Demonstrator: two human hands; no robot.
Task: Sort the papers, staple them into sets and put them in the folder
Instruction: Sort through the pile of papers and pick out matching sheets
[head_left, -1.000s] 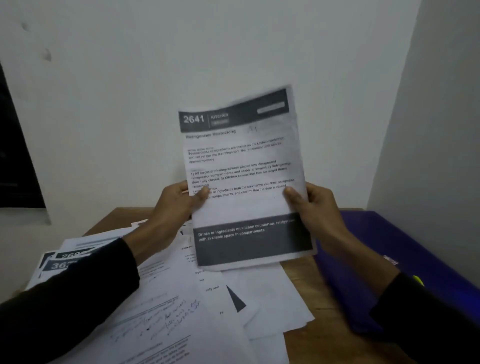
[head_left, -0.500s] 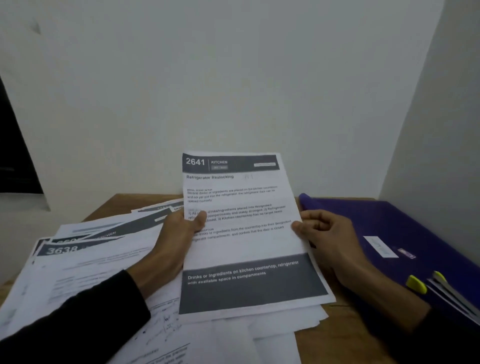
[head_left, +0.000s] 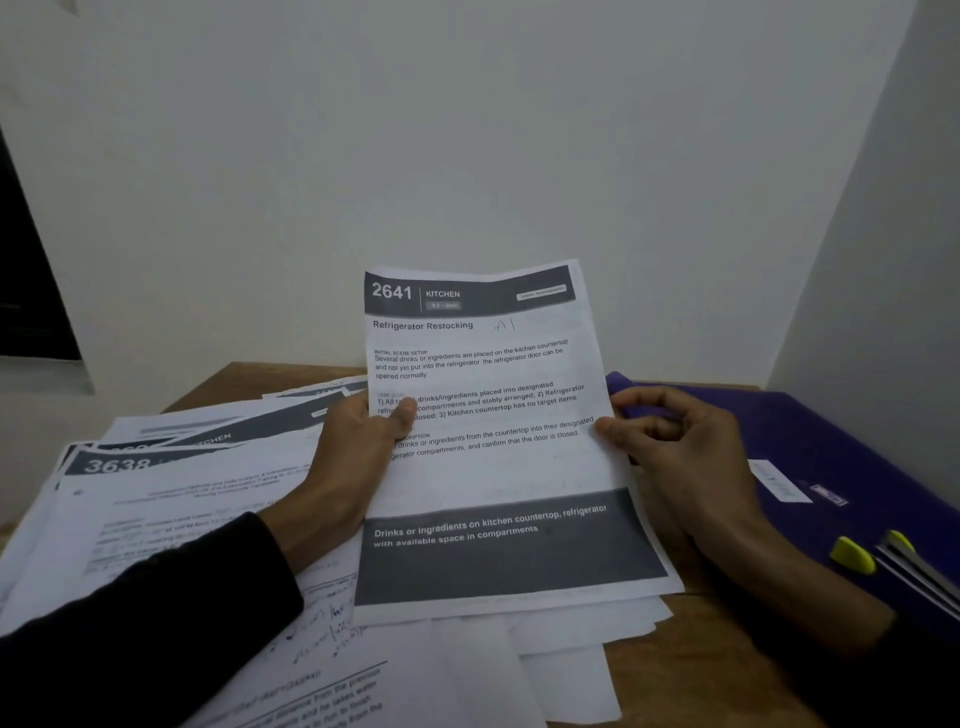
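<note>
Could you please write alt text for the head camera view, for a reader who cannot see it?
Both hands, left hand and right hand, hold a printed sheet headed "2641 Kitchen, Refrigerator Restocking" above loose papers on a wooden table, with a purple folder to the right.

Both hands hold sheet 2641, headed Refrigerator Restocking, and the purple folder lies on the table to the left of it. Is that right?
Not quite. The head view shows the purple folder to the right of sheet 2641, beside the right hand. The rest holds: the left hand and right hand hold the sheet, headed Refrigerator Restocking.
</note>
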